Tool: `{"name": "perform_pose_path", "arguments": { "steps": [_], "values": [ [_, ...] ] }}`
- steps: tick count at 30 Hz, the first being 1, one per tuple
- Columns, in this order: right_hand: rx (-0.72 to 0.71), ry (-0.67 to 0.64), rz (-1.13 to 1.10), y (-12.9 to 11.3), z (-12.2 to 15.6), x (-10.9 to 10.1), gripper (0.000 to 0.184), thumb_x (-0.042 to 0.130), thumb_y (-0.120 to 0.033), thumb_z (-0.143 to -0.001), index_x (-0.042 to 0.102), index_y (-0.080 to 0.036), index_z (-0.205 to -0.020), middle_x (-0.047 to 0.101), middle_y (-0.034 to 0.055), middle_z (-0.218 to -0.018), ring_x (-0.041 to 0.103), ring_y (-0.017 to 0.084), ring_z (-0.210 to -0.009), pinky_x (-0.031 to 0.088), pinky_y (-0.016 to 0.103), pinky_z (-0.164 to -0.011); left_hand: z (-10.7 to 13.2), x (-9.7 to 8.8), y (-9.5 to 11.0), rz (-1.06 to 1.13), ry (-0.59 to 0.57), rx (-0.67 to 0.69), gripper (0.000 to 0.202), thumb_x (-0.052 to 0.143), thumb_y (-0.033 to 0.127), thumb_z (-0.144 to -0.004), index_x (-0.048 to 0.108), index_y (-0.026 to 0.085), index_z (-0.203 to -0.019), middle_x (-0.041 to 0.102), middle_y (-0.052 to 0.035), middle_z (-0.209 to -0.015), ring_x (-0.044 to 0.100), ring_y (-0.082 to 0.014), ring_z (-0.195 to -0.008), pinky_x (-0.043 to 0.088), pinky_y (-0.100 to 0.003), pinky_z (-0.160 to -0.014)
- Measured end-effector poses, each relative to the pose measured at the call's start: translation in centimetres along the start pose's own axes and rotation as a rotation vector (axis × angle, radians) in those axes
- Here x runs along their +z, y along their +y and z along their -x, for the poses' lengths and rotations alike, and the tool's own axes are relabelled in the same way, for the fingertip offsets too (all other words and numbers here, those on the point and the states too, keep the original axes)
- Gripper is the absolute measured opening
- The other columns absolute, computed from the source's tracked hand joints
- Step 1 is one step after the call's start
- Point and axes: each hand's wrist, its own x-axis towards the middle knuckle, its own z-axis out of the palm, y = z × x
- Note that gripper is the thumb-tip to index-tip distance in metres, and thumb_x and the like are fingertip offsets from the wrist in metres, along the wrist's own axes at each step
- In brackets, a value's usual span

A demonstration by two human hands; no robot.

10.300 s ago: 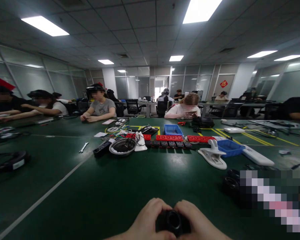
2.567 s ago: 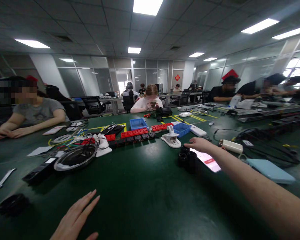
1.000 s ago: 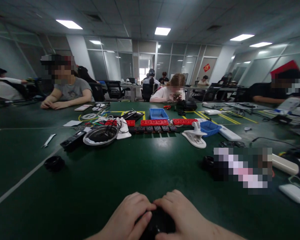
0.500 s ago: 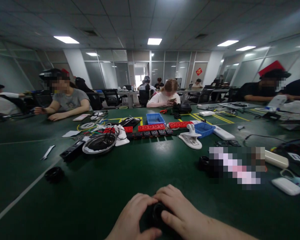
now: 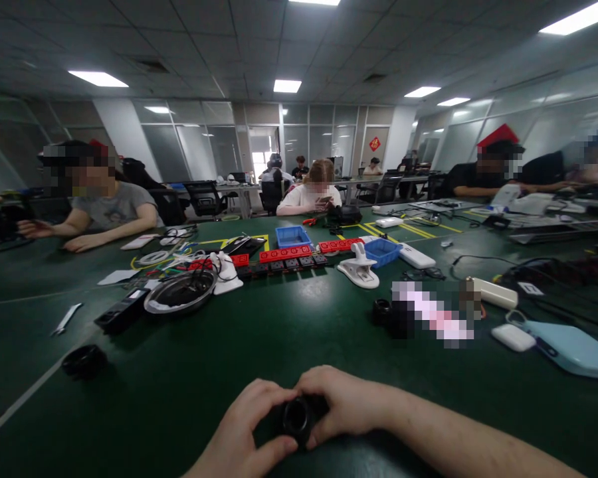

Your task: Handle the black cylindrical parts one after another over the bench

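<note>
A black, round, hollow piece like a short cylinder (image 5: 297,418) is on the green table at the bottom middle, its dark opening facing me. My left hand (image 5: 252,425) curves round its left side, thumb low and fingertips at the upper rim. From the right, my right hand (image 5: 336,401) grips it with thumb and fingers. Both index fingers come close together above the piece. What lies behind it is hidden by my fingers. A similar black ring-shaped piece (image 5: 84,362) lies to the left, and another black round piece (image 5: 381,312) stands further off to the right.
Across the table are a wrench (image 5: 66,318), a metal bowl (image 5: 179,309) of dark items, a white clip stand (image 5: 359,269), red socket strips (image 5: 285,254) and blue trays (image 5: 293,237). A light blue case (image 5: 573,345) is at right. Co-workers sit beyond.
The view has turned slightly right, so the table items appear further left. My hands have shifted round the black piece, and its opening now shows more fully.
</note>
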Motion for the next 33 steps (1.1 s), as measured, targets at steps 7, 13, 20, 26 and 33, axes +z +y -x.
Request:
{"name": "perform_pose_path", "arguments": {
  "steps": [7,13,20,26,33],
  "values": [
    [0.282,0.301,0.34,-1.5,-0.9,3.2,0.05,0.069,-0.058,-0.051,0.054,-0.016,-0.073,0.056,0.0003,-0.071,0.05,0.018,-0.067,0.036,0.033,-0.068,0.3,1.2,-0.4,-0.11,0.133,-0.136,0.028,0.06,0.04,-0.077,0.059,0.021,-0.097,0.056,-0.0039,-0.085,0.055,-0.021,-0.075,0.046,-0.03,-0.064],
    [0.105,0.224,0.184,-1.1,-0.6,2.3,0.057,0.072,-0.049,-0.053,0.054,-0.018,-0.097,0.057,0.0033,-0.093,0.051,0.021,-0.084,0.037,0.033,-0.074,-0.2,0.5,-0.3,-0.083,0.075,-0.05,0.033,0.062,0.029,-0.071,0.056,0.023,-0.102,0.057,-0.0038,-0.091,0.054,-0.0209,-0.08,0.046,-0.03,-0.069],
    [0.043,-0.017,0.074,-0.3,-0.4,-0.1,0.039,0.074,-0.021,-0.059,0.06,-0.017,-0.096,0.057,0.0007,-0.088,0.053,0.018,-0.083,0.038,0.03,-0.075,-0.6,-0.3,-1.3,0.002,-0.016,0.108,0.041,0.06,0.033,-0.072,0.054,0.024,-0.112,0.058,-0.0053,-0.099,0.053,-0.0203,-0.086,0.044,-0.029,-0.073],
    [0.026,-0.009,0.066,0.1,-0.8,0.4,0.034,0.074,-0.019,-0.059,0.062,-0.017,-0.09,0.056,-0.0015,-0.083,0.053,0.017,-0.08,0.038,0.027,-0.072,-0.4,-0.2,-1.5,-0.007,-0.011,0.115,0.049,0.06,0.054,-0.073,0.055,0.025,-0.112,0.056,-0.0056,-0.098,0.052,-0.0208,-0.086,0.043,-0.029,-0.073],
    [0.141,0.079,0.019,-0.3,-0.8,0.9,0.037,0.079,-0.028,-0.05,0.061,-0.017,-0.08,0.051,-0.0035,-0.075,0.048,0.013,-0.068,0.034,0.022,-0.06,-0.3,0.4,-1.0,-0.033,0.033,-0.043,0.053,0.062,0.062,-0.066,0.059,0.021,-0.1,0.051,-0.0021,-0.08,0.048,-0.017,-0.07,0.038,-0.025,-0.061]
  ]
}}
